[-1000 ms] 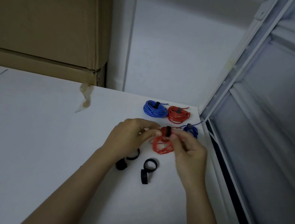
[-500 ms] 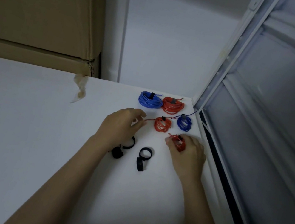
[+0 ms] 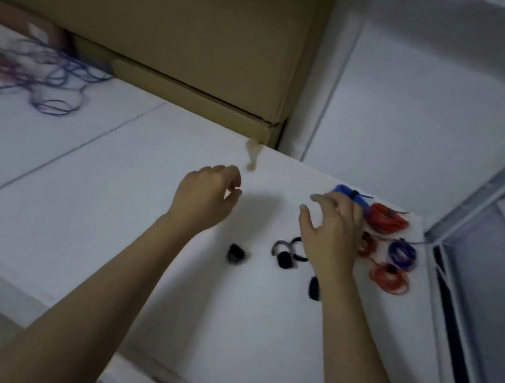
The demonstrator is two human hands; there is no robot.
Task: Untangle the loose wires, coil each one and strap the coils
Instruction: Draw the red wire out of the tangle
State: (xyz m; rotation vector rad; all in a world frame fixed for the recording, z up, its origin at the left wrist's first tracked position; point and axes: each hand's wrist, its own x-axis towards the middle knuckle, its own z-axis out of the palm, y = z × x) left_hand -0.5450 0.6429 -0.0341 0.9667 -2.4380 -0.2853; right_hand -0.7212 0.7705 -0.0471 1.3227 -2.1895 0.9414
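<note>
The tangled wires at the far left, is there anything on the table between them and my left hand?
Nothing visible does. The left hand hangs empty above bare white table, and the tangled wires lie beyond it, with only open surface between.

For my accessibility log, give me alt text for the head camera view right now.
Two empty hands, left and right, hover over a white table beside strapped red and blue wire coils, black straps, and a tangled wire pile far left.

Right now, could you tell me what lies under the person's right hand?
The right hand hovers over black straps and partly covers a blue coil and a red coil; whatever else lies beneath is hidden.
</note>
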